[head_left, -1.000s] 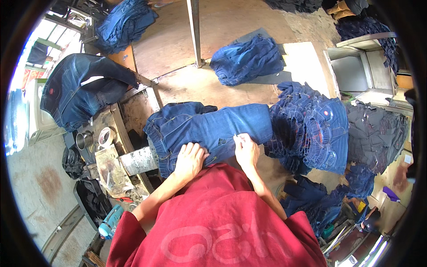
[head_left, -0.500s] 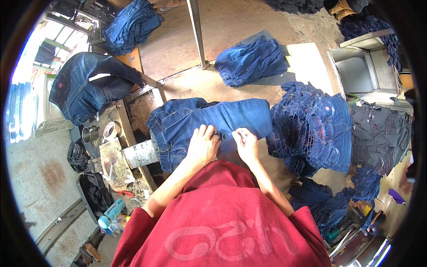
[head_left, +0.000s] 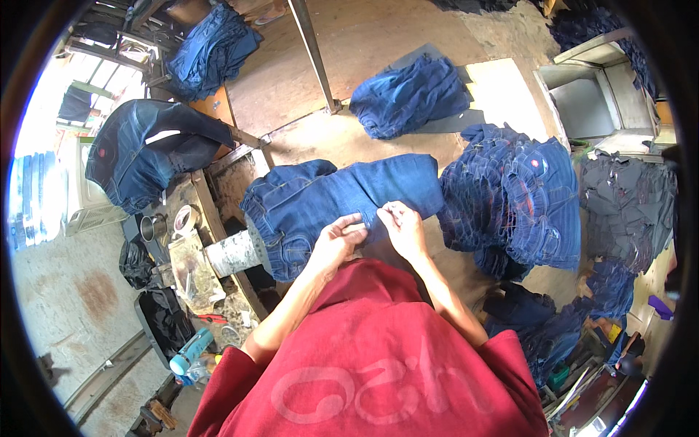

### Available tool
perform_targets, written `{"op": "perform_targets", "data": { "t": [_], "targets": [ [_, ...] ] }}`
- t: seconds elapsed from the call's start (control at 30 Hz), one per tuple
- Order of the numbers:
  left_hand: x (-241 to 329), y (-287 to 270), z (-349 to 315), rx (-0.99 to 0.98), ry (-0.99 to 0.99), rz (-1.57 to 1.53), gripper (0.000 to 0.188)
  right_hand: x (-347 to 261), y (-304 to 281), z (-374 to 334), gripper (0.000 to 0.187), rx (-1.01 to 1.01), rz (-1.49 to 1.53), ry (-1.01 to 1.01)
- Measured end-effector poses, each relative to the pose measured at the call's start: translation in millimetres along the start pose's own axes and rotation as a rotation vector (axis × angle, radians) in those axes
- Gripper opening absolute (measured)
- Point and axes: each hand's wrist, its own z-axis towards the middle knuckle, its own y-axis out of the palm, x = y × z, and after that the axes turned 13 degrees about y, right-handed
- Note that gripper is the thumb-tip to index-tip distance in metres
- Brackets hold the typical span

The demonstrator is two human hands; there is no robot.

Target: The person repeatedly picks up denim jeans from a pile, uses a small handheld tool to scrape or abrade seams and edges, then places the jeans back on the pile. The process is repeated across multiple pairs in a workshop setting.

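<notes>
A pair of blue jeans [head_left: 291,200] is drawn over a pale, worn cylinder [head_left: 234,253], with the legs stretching to the right. My left hand [head_left: 339,239] is over the near edge of the jeans, its fingers bent and drawn toward the thumb. Just to its right, my right hand [head_left: 404,229] makes a pinch at the denim, thumb against fingertips. What either hand holds, if anything, is too small to make out. Close beyond the jeans' right end lies a pile of gathered denim garments [head_left: 510,197].
Dark jeans [head_left: 149,149] drape over a frame at left. A workbench [head_left: 193,273] holds a metal cup [head_left: 151,228], a tape roll [head_left: 186,218] and red-handled tool [head_left: 212,318]; a turquoise bottle [head_left: 191,352] is nearby. A metal post [head_left: 313,54] stands ahead, denim heap [head_left: 411,95] beside it.
My left hand has turned and loosened from the denim, its fingers now nearer the thumb. My right hand has shifted slightly up and left, still pinching. The jeans' position is nearly the same.
</notes>
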Motion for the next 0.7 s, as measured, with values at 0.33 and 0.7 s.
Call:
{"op": "perform_targets", "data": {
  "t": [0.33, 0.7],
  "targets": [
    [-18.2, -8.3, 0.6, 0.084, -0.080, -0.064, 0.008, -27.4, -2.7, -25.9, 0.025, -0.080, -0.251, -0.070],
    [-24.7, -5.7, -9.8, 0.029, 0.039, -0.072, 0.015, -5.9, 12.0, -22.7, 0.026, -0.201, -0.004, -0.016]
  ]
}}
